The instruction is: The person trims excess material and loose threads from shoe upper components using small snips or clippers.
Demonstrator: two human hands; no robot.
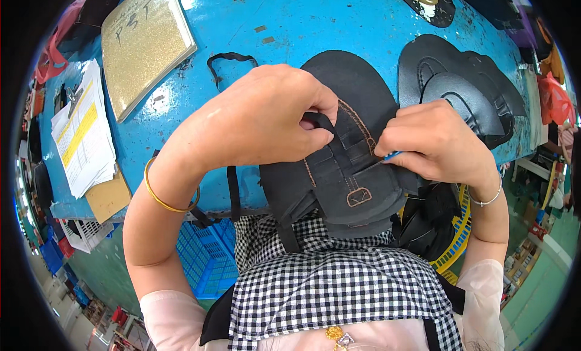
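A stack of rounded black panels (357, 78) lies over the table's near edge and my lap, with orange-brown stitching along slits and a small stitched outline near its bottom. My left hand (266, 118) is closed, pinching a narrow black strap (321, 122) between thumb and fingers above the top panel. At the panel's right side, my right hand (433, 139) is curled around a small blue object (392, 155). Most of that object is hidden by the fingers, so its kind does not show. More black strap (233, 190) trails to the left.
The blue table (236, 18) holds a gold glittery book (145, 42), clipped papers (83, 133) at left, and shiny black moulded pieces (454, 88) at right. Below its edge are a blue crate (206, 254) and a yellow basket (463, 221) of black pieces.
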